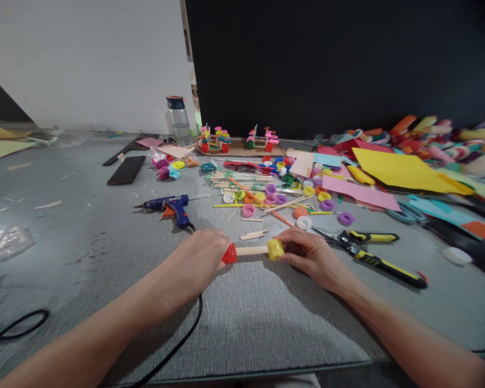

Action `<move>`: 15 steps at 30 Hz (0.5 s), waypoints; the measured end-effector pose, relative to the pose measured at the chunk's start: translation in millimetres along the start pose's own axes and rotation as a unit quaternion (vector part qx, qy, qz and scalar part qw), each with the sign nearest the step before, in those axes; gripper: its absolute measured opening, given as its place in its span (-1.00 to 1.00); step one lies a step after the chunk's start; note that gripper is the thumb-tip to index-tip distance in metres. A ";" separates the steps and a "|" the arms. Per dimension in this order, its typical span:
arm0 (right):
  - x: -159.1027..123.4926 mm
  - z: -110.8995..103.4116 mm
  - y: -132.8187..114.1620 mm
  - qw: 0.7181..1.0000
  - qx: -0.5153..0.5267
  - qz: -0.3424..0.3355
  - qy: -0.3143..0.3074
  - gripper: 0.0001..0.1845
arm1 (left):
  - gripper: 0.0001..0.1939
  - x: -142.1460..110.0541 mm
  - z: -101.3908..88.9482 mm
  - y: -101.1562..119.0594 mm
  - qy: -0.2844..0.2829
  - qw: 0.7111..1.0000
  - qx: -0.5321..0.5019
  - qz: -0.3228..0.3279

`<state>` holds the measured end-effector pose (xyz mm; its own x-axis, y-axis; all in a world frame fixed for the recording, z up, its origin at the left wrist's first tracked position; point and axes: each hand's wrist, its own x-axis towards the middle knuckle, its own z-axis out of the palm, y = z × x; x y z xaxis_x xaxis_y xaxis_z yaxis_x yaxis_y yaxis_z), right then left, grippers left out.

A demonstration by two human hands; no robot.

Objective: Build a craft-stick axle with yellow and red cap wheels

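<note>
Close to the front of the table, several pale wooden sticks (252, 250) lie side by side and join a red bottle cap (229, 254) to a yellow bottle cap (275, 249). My left hand (204, 256) has its fingers closed around the red cap at the left end. At the other end, my right hand (309, 253) pinches the yellow cap between thumb and fingers. Short loose sticks (254, 235) rest just beyond. A blue glue gun (173, 209) lies left of the hands, its black cord (186, 337) running under my left wrist.
Yellow-handled pliers (372, 258) lie beside my right hand. Behind are scattered plastic rings (270, 199), bundled sticks (242, 180) and coloured paper (404, 172). Two small wheeled models (215, 141) stand at the back near a water bottle (179, 121). A phone (126, 170) lies back left.
</note>
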<state>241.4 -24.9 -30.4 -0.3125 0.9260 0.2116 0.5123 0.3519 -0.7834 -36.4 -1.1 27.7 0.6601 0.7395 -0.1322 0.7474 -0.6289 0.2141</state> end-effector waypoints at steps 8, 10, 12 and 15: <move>0.2 -1.0 -0.8 1.000 -0.010 -0.007 -0.004 -0.83 | -0.86 -0.5 -3.9 3.1 -0.015 1.000 -0.005 -0.013; 0.6 -0.8 -0.6 1.000 -0.010 -0.008 -0.003 -0.83 | -0.85 -0.7 -4.9 4.1 -0.018 1.000 -0.003 -0.016; 0.8 -0.7 -0.3 1.000 -0.010 -0.009 -0.002 -0.83 | -0.85 -0.6 -4.8 4.1 -0.017 1.000 0.001 -0.014; 0.8 -0.7 0.1 1.000 -0.011 -0.008 -0.001 -0.83 | -0.85 -0.1 -3.7 3.4 -0.014 1.000 0.004 -0.012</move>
<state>241.7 -24.0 -29.9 -0.3223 0.9199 0.2233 0.5250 0.3700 -0.7665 -34.2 -2.3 32.1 0.6438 0.7472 -0.1649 0.7635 -0.6129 0.2037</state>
